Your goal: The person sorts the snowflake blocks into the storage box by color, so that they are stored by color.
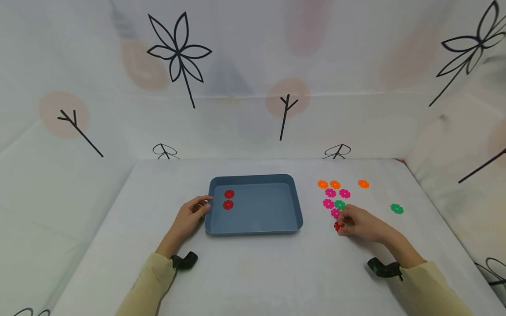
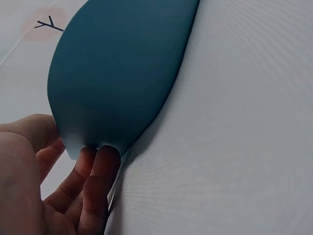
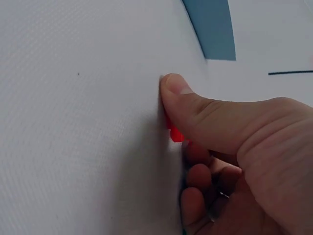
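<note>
Blue-grey tray: left edge pinched by thumb and fingers of left hand. Beyond right edge, across a gap of white cloth, 1 red flower cutout pinched by right hand, thumb to fingertips.

The tray sits on the table, two flower pieces in its left half, the left hand at its left rim. Right of it lie loose flower pieces and the right hand.

The tray looks smooth, matt plastic and the tablecloth finely textured fabric.
</note>
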